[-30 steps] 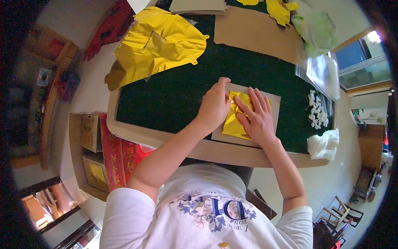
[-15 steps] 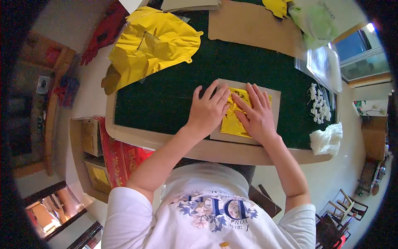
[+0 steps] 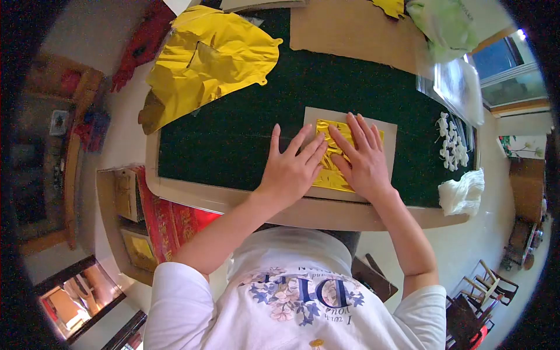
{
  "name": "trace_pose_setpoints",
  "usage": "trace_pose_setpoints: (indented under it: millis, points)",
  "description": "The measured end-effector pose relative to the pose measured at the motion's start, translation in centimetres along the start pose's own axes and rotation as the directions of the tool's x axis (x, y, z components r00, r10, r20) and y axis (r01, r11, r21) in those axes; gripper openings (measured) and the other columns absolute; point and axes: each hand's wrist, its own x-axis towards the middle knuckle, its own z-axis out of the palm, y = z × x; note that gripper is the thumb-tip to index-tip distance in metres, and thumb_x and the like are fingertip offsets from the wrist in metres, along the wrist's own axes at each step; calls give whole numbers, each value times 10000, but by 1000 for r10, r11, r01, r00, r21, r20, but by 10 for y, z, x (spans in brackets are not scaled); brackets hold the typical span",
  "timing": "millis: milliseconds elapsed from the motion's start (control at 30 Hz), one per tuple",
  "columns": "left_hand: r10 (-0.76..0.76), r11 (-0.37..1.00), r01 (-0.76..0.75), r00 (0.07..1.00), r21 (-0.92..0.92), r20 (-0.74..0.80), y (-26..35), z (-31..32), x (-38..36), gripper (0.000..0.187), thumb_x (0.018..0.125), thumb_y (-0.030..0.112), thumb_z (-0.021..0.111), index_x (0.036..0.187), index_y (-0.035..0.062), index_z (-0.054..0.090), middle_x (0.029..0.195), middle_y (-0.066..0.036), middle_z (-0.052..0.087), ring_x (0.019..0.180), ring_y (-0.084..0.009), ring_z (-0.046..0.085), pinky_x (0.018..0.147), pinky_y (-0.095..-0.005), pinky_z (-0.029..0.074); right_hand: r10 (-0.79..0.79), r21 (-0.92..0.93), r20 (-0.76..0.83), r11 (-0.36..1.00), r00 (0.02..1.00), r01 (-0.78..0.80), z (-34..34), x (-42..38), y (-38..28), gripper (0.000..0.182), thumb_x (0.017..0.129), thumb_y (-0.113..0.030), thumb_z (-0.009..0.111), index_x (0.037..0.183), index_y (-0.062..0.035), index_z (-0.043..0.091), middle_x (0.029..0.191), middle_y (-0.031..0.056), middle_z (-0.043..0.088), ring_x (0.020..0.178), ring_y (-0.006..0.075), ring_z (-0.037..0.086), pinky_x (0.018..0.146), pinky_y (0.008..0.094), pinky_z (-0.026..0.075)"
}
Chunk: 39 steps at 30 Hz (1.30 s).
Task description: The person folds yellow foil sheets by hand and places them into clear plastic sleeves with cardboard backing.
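Foil sheeting (image 3: pixel 216 55), yellow and creased, lies at the far left of the dark green tabletop (image 3: pixel 227 140), probably put there to leave the near side free for working. Right of it, nearer, the left hand (image 3: pixel 291 169) is palm down with its fingers spread wide, the tips at the left edge of a small yellow foil piece (image 3: pixel 331 177); nothing shows in its grasp. That piece lies on a grey-brown card (image 3: pixel 389 149) at the near edge, perhaps as a firm, flat backing. The right hand (image 3: pixel 367 160) lies flat across the piece's right part, thumb and forefinger apart, the other fingers close together, seemingly to steady it (how hard it presses, I cannot tell). Farther right, small white items (image 3: pixel 452 143) sit bunched near a crumpled white cloth (image 3: pixel 461 193), both set aside within reach.
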Motion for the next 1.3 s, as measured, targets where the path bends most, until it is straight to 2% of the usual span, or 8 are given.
trace_pose_setpoints:
  millis: [500,867,1067,1100,1133,1167,1200,1300]
  points:
    - [-141,988,141,990,-61,9,6,10,19,644,886,398,572,1403,47,415,1481,-105,373,1410,-243,271,1093,-642,165,-15,-9,-10,1000,1000,15,0,-2,1,517,900,-341,572,1395,-244,461,1479,166,354,1383,342,306,1129,508,247]
    - [-157,988,155,966,25,204,1,9,19,756,917,513,465,1473,38,273,1556,-96,224,1459,-220,137,1108,-652,106,-5,4,2,1000,1000,5,1,-3,5,513,918,-324,543,1402,-180,449,1487,160,349,1386,338,306,1138,499,230]
    - [-160,986,167,965,-16,206,0,9,18,768,920,511,470,1484,43,241,1564,-93,199,1462,-221,121,1117,-641,85,114,381,-178,924,977,-39,-16,1,36,441,880,-150,593,1312,-98,520,1375,169,465,1293,330,423,1087,448,336]
    - [-167,983,178,964,-35,206,0,7,18,761,922,508,473,1483,46,249,1568,-90,190,1464,-217,113,1117,-642,82,298,581,-258,808,919,-99,-10,4,68,343,875,-113,600,1214,-70,578,1238,157,556,1174,314,507,1013,417,404]
    - [-173,981,188,962,-54,210,1,7,17,753,923,505,475,1481,49,256,1571,-86,181,1465,-213,105,1117,-644,78,315,264,-348,937,883,-230,-33,16,90,257,878,-104,601,1128,-46,615,1105,145,614,1058,303,560,933,396,444]
    - [-169,982,184,964,-54,204,1,7,16,772,911,498,498,1483,46,246,1568,-92,188,1463,-221,117,1116,-645,84,470,309,-373,876,800,-370,-46,26,119,184,879,-102,603,1042,-26,638,1006,144,645,978,310,590,874,396,457]
    - [-164,983,177,967,-51,197,1,7,16,792,898,491,521,1484,42,236,1565,-98,195,1460,-229,128,1114,-646,90,352,104,-496,932,794,-348,-46,28,178,158,873,-112,607,996,-19,640,948,154,652,930,319,601,849,398,460]
    - [-147,985,161,972,-64,181,-1,8,16,824,873,481,560,1485,40,229,1562,-105,205,1454,-242,151,1110,-651,98,404,-151,-487,835,774,-530,-56,20,293,215,888,-249,630,954,-46,654,862,138,676,784,302,640,726,357,499]
